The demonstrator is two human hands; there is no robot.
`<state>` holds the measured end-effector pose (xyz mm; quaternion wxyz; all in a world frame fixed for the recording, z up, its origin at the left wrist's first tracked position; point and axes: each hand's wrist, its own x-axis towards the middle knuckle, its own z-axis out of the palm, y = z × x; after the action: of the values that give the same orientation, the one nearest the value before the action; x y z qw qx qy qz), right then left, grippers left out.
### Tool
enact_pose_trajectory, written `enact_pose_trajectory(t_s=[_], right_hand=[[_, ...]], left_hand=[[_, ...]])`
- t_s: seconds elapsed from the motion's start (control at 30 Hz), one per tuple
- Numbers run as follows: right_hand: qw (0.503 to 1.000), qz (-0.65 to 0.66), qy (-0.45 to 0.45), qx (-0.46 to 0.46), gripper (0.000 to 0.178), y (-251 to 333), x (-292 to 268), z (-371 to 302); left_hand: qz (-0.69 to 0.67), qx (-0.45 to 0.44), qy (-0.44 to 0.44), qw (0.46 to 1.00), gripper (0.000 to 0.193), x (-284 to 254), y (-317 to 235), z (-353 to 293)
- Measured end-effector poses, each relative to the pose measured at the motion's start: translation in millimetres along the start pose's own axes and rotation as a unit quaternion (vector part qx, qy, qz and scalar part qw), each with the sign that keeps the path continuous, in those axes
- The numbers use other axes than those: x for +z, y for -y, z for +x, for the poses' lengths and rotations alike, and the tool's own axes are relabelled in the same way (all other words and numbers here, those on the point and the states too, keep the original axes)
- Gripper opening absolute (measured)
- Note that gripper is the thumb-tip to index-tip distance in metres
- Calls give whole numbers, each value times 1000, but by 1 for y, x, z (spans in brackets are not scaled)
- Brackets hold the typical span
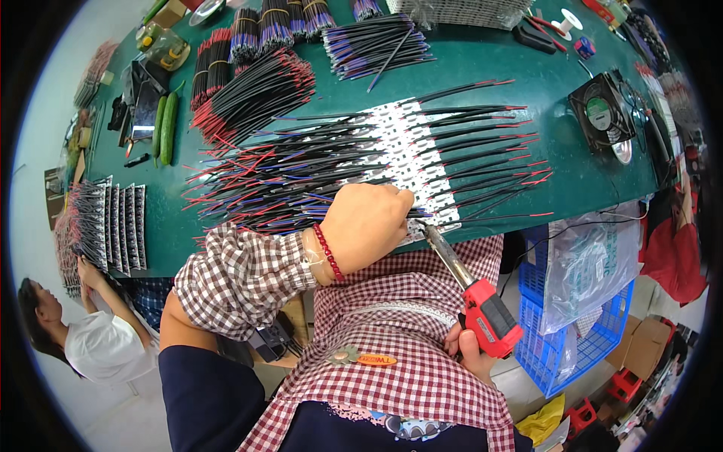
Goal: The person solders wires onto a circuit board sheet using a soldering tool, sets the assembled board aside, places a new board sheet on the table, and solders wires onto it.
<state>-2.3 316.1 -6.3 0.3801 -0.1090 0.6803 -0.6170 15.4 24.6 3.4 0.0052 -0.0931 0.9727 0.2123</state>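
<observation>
Soldering iron (476, 292), red and black, is grasped by its handle in the right hand (471, 352), its tip at the near end of the white boards (407, 154). Just beside the tip, the left hand (365, 222) curls downward; what its hidden fingers hold, I cannot tell. Black wires (286, 184) extend from both sides of the boards over the green table (482, 60). Farther off lie a red-ended wire pile (256, 94) and banded bundles (275, 26).
</observation>
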Motion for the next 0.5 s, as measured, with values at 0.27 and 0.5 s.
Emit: enact_pose_trajectory(t_s=[0.27, 0.5], right_hand=[[1000, 1, -20, 16, 29, -1, 5, 2], [999, -36, -3, -16, 28, 0, 6, 4]], left_hand=[[-22, 1, -18, 1000, 19, 4, -3, -4], [-22, 8, -25, 999, 19, 6, -4, -5]])
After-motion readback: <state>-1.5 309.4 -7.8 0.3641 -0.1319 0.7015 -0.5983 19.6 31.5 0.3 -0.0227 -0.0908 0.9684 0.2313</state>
